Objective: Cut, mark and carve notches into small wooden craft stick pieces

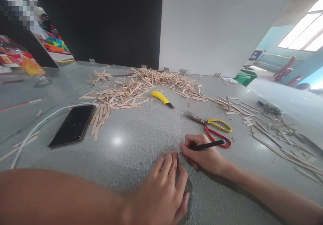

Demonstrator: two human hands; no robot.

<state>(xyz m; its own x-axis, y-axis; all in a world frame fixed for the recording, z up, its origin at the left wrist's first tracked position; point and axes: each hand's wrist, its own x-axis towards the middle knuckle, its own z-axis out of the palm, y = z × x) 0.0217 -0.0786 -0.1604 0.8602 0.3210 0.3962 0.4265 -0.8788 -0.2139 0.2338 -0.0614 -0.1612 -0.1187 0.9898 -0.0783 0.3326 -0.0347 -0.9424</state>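
My right hand point(202, 152) is closed around a black pen point(209, 145), whose tip is hidden by the fingers. Beneath the fingertips of my left hand point(168, 186), a small wooden stick point(168, 153) lies against the table; most of it is covered. The left fingers are stretched out, pressing down on the stick rather than wrapped round it. Just beyond my right hand lie scissors point(202, 120) with one yellow and one red handle. Farther back is a yellow utility knife point(161, 97).
A phone point(73, 125) with a white cable point(37, 120) rests at the left. Heaps of wooden sticks point(121, 92) spread along the black and white panels point(222, 26). Split strips point(285, 151) are strewn at the right. An orange drink bottle point(27, 61) stands far left.
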